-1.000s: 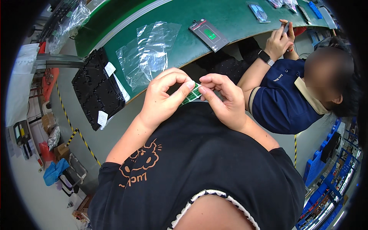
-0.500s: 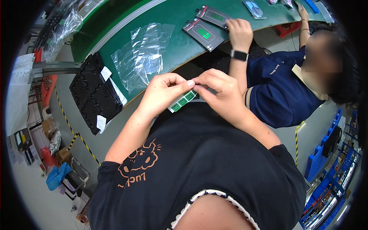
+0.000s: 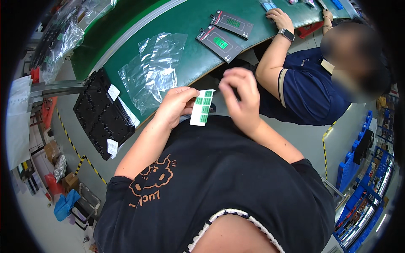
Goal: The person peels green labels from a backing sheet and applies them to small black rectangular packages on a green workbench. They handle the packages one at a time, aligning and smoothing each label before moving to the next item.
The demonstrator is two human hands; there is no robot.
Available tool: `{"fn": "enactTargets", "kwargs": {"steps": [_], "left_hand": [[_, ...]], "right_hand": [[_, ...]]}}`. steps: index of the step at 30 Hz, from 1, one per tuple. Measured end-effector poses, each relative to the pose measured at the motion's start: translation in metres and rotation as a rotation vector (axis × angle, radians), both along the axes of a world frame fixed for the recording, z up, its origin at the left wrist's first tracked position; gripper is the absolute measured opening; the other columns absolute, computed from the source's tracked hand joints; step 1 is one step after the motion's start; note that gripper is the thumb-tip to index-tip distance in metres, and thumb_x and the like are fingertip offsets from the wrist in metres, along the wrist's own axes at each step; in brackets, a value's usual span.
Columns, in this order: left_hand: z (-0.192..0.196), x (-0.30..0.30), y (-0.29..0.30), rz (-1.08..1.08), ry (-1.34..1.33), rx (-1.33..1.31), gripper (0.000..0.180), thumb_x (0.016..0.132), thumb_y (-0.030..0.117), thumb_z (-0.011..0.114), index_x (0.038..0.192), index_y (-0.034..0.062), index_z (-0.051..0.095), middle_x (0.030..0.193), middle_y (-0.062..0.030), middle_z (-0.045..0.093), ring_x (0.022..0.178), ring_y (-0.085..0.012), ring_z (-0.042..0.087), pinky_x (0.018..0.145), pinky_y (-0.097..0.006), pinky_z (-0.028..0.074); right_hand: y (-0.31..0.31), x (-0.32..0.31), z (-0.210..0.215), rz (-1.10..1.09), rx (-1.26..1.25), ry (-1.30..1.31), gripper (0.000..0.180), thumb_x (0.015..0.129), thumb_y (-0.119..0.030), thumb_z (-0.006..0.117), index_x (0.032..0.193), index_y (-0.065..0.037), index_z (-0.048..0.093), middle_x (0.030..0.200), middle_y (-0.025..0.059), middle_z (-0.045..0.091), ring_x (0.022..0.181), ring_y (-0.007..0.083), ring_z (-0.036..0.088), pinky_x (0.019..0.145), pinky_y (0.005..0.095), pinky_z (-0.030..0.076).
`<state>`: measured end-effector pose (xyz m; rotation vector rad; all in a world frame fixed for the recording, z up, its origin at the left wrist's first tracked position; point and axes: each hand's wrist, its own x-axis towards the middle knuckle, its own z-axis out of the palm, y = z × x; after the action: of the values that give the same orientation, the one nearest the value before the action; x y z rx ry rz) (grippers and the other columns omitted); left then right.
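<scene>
My left hand (image 3: 179, 103) pinches a narrow white sheet of green labels (image 3: 201, 110) by its upper left edge, in front of my chest. Several green rectangular labels sit on its white backing, and part of the backing is bare. Apart from the sheet, to its right, my right hand (image 3: 242, 99) is raised with fingers curled and thumb and forefinger drawn together. Motion blurs those fingertips, so whatever they may hold does not show. Beyond my hands, two dark flat packages (image 3: 218, 43) with green labels lie on the green table (image 3: 194, 19).
Clear plastic bags (image 3: 154, 69) lie on the table's near left part. Black plastic trays (image 3: 103, 114) with white papers stand at the table's left end. A co-worker (image 3: 303, 84) in a navy shirt sits close on the right, one hand (image 3: 279, 19) on the table.
My right hand has come off the sheet's corner and moved up and right. The sheet has turned more upright in my left hand. The co-worker's hand has left the dark packages, moving right.
</scene>
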<state>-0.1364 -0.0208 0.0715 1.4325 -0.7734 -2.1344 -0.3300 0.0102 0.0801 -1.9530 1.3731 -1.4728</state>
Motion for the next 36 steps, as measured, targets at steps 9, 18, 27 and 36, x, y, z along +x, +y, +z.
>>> {"fn": "enactTargets", "kwargs": {"steps": [9,18,27,36], "left_hand": [[-0.025,0.015,-0.002,-0.24,-0.216,-0.383,0.021,0.097,0.02,0.058,0.099,-0.0004,0.062,0.088,-0.003,0.066,0.08,-0.0101,0.062,0.073,-0.026,0.05],[-0.038,0.007,-0.024,-0.481,-0.59,-1.212,0.012,0.089,0.016,0.061,0.089,0.0039,0.06,0.148,-0.017,0.037,0.137,-0.0386,0.033,0.109,-0.043,0.032],[-0.055,-0.004,-0.029,-0.608,-0.775,-1.23,0.012,0.087,0.02,0.063,0.089,0.0077,0.063,0.152,-0.0227,0.028,0.142,-0.0375,0.026,0.111,-0.052,0.027],[-0.043,-0.01,-0.028,-0.741,-0.831,-1.182,0.013,0.088,0.021,0.061,0.089,0.0087,0.064,0.153,-0.0222,0.025,0.143,-0.0347,0.025,0.11,-0.058,0.022]], "right_hand": [[-0.09,-0.036,-0.082,-0.337,0.436,0.243,0.078,0.077,-0.008,0.07,0.144,-0.002,0.03,0.114,0.0228,0.059,0.108,0.0377,0.057,0.093,0.0434,0.046],[-0.073,-0.012,-0.08,-0.277,0.481,-0.193,0.019,0.087,-0.01,0.069,0.101,0.001,0.067,0.087,0.0058,0.066,0.077,0.0119,0.064,0.068,0.0233,0.05],[-0.069,-0.007,-0.076,-0.151,0.765,-0.516,0.015,0.087,-0.007,0.064,0.095,0.005,0.067,0.079,0.0068,0.067,0.066,0.0097,0.063,0.056,0.0223,0.049],[-0.07,0.002,-0.07,-0.207,0.861,-0.518,0.016,0.084,-0.008,0.067,0.093,0.006,0.068,0.076,0.0063,0.068,0.06,0.0079,0.06,0.052,0.0209,0.047]]}}
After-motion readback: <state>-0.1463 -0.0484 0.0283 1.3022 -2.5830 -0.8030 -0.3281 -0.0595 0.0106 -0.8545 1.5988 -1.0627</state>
